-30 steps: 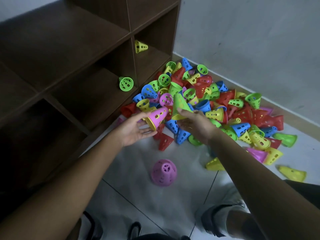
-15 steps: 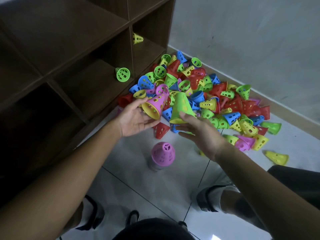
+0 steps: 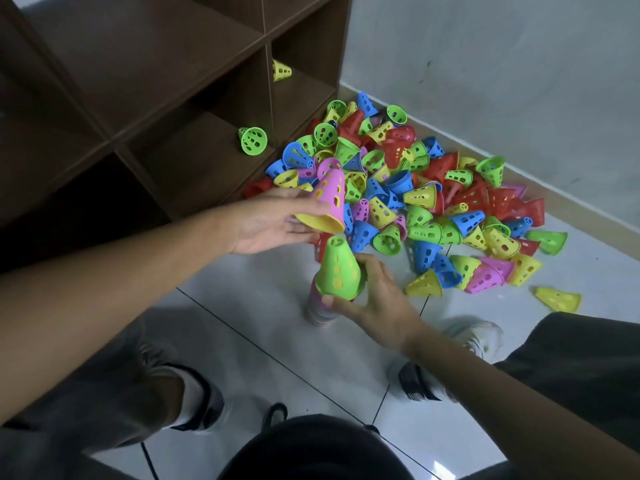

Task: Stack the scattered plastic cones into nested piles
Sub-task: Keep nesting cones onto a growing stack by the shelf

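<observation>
A big heap of perforated plastic cones (image 3: 408, 188) in red, blue, green, yellow and pink lies on the floor against the wall. My right hand (image 3: 374, 303) grips a green cone (image 3: 337, 268) by its rim, over the top of an upright nested pile (image 3: 318, 311) on the tiles. My left hand (image 3: 266, 221) holds a pink cone nested over a yellow one (image 3: 327, 199), tilted, just above and left of the green cone.
A dark wooden cubby shelf (image 3: 166, 109) stands at the left, with a green cone (image 3: 252, 141) and a yellow cone (image 3: 280, 71) inside. A grey wall (image 3: 502, 64) bounds the heap. My knees and shoes fill the lower part of the view. A lone yellow cone (image 3: 557, 298) lies at the right.
My right hand brought the green cone from the heap down onto the pink pile on the floor. My left hand stayed near the heap with its pink-and-yellow pair, tilting it more upright.
</observation>
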A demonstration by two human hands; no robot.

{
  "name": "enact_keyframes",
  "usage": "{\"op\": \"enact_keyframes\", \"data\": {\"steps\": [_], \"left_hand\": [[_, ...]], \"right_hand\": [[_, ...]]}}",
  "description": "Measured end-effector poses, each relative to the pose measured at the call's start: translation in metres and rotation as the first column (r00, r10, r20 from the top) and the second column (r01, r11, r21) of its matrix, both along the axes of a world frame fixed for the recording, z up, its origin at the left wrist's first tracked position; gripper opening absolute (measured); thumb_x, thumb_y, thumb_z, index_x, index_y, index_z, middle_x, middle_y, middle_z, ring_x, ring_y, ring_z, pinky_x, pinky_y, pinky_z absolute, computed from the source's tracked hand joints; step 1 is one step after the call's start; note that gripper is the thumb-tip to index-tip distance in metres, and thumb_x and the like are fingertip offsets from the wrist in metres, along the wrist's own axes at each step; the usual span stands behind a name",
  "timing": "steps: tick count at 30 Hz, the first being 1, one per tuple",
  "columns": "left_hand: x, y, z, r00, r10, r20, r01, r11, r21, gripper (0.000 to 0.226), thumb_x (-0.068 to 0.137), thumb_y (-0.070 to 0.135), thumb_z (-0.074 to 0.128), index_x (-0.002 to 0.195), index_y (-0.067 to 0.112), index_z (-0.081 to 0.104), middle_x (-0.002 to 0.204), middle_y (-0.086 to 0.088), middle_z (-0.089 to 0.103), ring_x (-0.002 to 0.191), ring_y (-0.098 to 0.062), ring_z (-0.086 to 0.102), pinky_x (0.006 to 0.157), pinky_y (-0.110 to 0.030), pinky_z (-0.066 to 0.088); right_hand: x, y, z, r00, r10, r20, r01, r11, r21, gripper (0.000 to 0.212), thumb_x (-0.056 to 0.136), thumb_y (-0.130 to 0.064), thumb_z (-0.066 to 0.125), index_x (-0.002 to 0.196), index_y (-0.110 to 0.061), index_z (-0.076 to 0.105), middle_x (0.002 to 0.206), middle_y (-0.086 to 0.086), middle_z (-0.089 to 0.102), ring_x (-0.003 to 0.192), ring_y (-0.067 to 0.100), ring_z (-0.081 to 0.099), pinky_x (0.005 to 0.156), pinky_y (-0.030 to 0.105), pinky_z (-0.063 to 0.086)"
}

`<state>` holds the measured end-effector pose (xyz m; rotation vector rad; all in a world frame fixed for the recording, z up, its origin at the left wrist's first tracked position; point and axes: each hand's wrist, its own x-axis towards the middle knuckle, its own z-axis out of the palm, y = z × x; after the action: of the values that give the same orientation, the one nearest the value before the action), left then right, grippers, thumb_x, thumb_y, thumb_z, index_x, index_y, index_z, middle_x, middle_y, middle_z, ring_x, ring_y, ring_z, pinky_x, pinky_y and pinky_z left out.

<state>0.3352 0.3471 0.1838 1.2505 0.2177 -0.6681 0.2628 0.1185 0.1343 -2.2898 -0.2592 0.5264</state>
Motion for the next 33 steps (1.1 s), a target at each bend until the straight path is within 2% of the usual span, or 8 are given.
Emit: {"op": "enact_keyframes", "data": {"steps": [4, 8, 11, 16, 21, 27, 30, 33], "left_hand": [[-0.014, -0.009, 0.01, 0.997, -0.029, 0.071, 0.026, 0.999, 0.039, 0.049, 0.079, 0.016, 0.079, 0.125, 0.009, 0.062, 0.122, -0.01, 0.072, 0.117, -0.02, 0.067, 0.111, -0.041, 0.045], [-0.027, -0.019, 0.004, 0.972, -0.058, 0.229, 0.02, 0.986, 0.165, 0.064, 0.068, 0.02, 0.085, 0.126, 0.016, 0.06, 0.119, -0.003, 0.072, 0.115, -0.015, 0.067, 0.105, -0.037, 0.05], [-0.04, -0.025, -0.007, 0.935, -0.102, 0.34, -0.007, 0.952, 0.305, 0.075, 0.057, 0.031, 0.092, 0.124, 0.026, 0.059, 0.12, 0.0, 0.07, 0.115, -0.021, 0.066, 0.103, -0.041, 0.053], [-0.055, -0.034, -0.024, 0.844, -0.217, 0.491, 0.019, 0.927, 0.376, 0.083, 0.062, 0.021, 0.093, 0.134, 0.021, 0.05, 0.128, -0.007, 0.061, 0.121, -0.024, 0.061, 0.101, -0.046, 0.053], [-0.064, -0.034, -0.045, 0.784, -0.309, 0.538, -0.043, 0.838, 0.544, 0.07, 0.064, 0.024, 0.093, 0.12, 0.035, 0.053, 0.116, 0.013, 0.059, 0.118, -0.014, 0.056, 0.097, -0.04, 0.052], [-0.072, -0.04, -0.069, 0.79, -0.317, 0.525, -0.103, 0.776, 0.623, 0.07, 0.059, 0.021, 0.092, 0.116, 0.036, 0.053, 0.12, 0.007, 0.054, 0.12, -0.008, 0.05, 0.085, -0.02, 0.051], [-0.073, -0.037, -0.073, 0.768, -0.353, 0.534, -0.112, 0.747, 0.655, 0.074, 0.058, 0.024, 0.093, 0.118, 0.038, 0.053, 0.123, 0.013, 0.053, 0.123, -0.008, 0.047, 0.092, -0.024, 0.048], [-0.067, -0.021, -0.073, 0.737, -0.479, 0.477, -0.009, 0.699, 0.715, 0.091, 0.055, 0.036, 0.094, 0.132, 0.045, 0.046, 0.134, 0.022, 0.044, 0.134, -0.007, 0.04, 0.106, -0.025, 0.039]], "right_hand": [[0.0, 0.0, -0.015, 0.99, 0.099, 0.104, -0.093, 0.994, -0.059, 0.087, 0.083, -0.055, 0.074, 0.15, -0.019, 0.03, 0.153, 0.001, 0.035, 0.15, 0.016, 0.018, 0.118, 0.031, 0.027], [0.005, -0.008, -0.027, 0.99, 0.13, 0.062, -0.127, 0.991, -0.041, 0.092, 0.079, -0.055, 0.078, 0.151, -0.024, 0.029, 0.161, -0.004, 0.029, 0.154, 0.015, 0.001, 0.122, 0.036, 0.018], [0.013, -0.026, -0.032, 0.982, 0.187, 0.019, -0.185, 0.98, -0.069, 0.107, 0.067, -0.061, 0.084, 0.152, -0.035, 0.024, 0.165, -0.001, 0.02, 0.154, 0.02, 0.003, 0.125, 0.044, 0.016], [0.031, -0.061, -0.033, 0.994, 0.104, -0.028, -0.107, 0.98, -0.165, 0.121, 0.065, -0.061, 0.084, 0.159, -0.031, 0.014, 0.166, 0.003, 0.018, 0.153, 0.028, 0.009, 0.123, 0.056, 0.015], [0.044, -0.083, -0.042, 0.999, -0.039, -0.02, 0.034, 0.98, -0.198, 0.104, 0.076, -0.048, 0.083, 0.158, -0.03, 0.021, 0.163, 0.009, 0.026, 0.15, 0.031, 0.017, 0.121, 0.05, 0.018], [0.054, -0.098, -0.059, 0.99, -0.133, -0.039, 0.121, 0.967, -0.226, 0.092, 0.081, -0.048, 0.078, 0.155, -0.028, 0.027, 0.158, 0.011, 0.035, 0.145, 0.034, 0.027, 0.118, 0.056, 0.028], [0.059, -0.104, -0.067, 0.984, -0.175, -0.043, 0.16, 0.958, -0.239, 0.087, 0.081, -0.049, 0.077, 0.153, -0.027, 0.033, 0.152, 0.01, 0.043, 0.14, 0.034, 0.034, 0.113, 0.057, 0.034], [0.065, -0.111, -0.075, 0.973, -0.225, -0.054, 0.205, 0.945, -0.255, 0.081, 0.082, -0.046, 0.078, 0.149, -0.026, 0.038, 0.145, 0.011, 0.049, 0.136, 0.033, 0.04, 0.11, 0.056, 0.039]]}}
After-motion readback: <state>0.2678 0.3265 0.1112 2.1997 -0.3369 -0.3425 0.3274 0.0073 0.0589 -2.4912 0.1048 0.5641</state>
